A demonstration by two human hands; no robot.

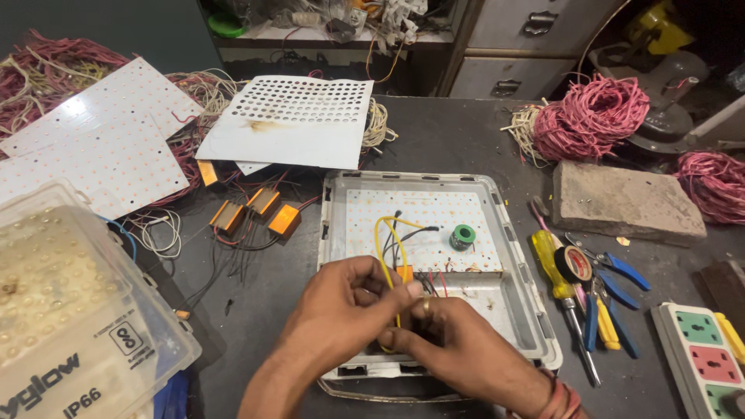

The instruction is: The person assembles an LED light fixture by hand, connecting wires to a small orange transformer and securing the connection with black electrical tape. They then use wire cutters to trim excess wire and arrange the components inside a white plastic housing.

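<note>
A grey metal light housing (521,256) lies in front of me with a white LED board (442,213) inside it. A yellow wire (386,237) loops up from the board, with black wires beside it. My left hand (341,306) and my right hand (458,349) meet over the near end of the housing, fingers pinched together on the yellow wire. A small orange part (404,273) shows just behind my fingertips. A ring sits on one finger of my right hand. A green spool of solder (463,236) rests on the board.
Screwdrivers, pliers and a tape roll (576,264) lie right of the housing, by a stone block (625,202) and a power strip (702,349). Orange driver boxes (256,211) and LED sheets (101,140) lie left, a clear cover (70,302) near left. Pink wire coils (597,112) at the back.
</note>
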